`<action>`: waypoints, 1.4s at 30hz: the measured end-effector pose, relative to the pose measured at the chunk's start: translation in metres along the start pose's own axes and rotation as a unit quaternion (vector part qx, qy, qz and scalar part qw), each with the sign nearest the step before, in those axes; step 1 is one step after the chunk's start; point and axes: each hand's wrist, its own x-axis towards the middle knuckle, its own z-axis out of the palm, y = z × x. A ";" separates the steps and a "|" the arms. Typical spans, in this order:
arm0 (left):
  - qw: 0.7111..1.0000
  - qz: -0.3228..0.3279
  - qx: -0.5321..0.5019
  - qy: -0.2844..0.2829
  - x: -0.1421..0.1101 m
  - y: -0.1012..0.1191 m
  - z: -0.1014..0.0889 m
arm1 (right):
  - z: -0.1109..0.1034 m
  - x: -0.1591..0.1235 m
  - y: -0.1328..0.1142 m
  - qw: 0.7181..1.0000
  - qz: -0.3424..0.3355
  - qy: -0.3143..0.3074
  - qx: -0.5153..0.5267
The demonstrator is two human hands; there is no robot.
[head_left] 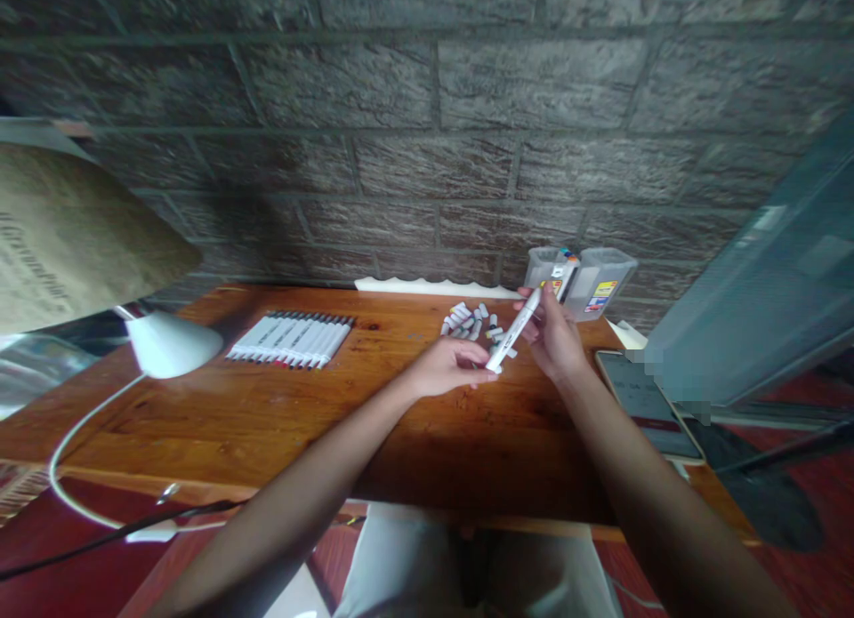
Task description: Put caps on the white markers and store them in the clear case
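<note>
A white marker [512, 335] slants between my two hands above the wooden desk. My left hand [448, 365] pinches its lower end with thumb and fingers. Around its upper end close the fingers of my right hand [552, 329]. Just behind the marker lies a loose pile of white marker caps [465, 320], partly hidden by my left hand. Off to the left, a row of white markers [290, 341] lies side by side on the desk, with dark tips along the far edge.
Two clear plastic containers [597, 284] stand by the brick wall, one holding a few pens. A tablet [644, 405] lies at the right edge of the desk [374, 431]. A lamp [166, 344] with a white cable stands at the left.
</note>
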 end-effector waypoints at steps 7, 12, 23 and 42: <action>1.000 0.001 0.002 0.002 -0.001 0.000 0.002 | 0.001 -0.001 -0.001 1.000 0.013 -0.008 0.001; 1.000 -0.010 -0.006 -0.007 0.000 -0.005 0.002 | 0.002 -0.002 -0.001 1.000 0.014 -0.014 -0.008; 1.000 0.005 0.026 -0.009 0.001 -0.011 0.002 | 0.005 -0.006 0.002 0.998 0.008 -0.045 -0.039; 0.997 0.050 0.002 0.051 0.003 -0.001 -0.004 | -0.001 -0.010 0.019 0.987 0.034 -0.093 -0.130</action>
